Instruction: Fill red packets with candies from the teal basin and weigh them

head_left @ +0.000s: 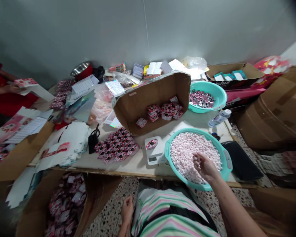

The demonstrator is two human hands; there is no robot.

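My right hand (205,166) reaches into a teal basin (167,152) full of small pink and white candies (187,149), its fingers curled down among them. My left hand (127,208) rests low by my lap, below the table edge, fingers loosely together. Left of the basin stands a small white scale (155,154) with a round red tin (152,144) on its platform. A heap of similar red tins (117,144) lies on the table beside the scale.
An open cardboard box (138,105) on its side holds red packets. A second teal basin (220,95) holds round lids. A water bottle (219,118) lies near it. Another person in red (5,89) works at far left. Cartons stand around the table.
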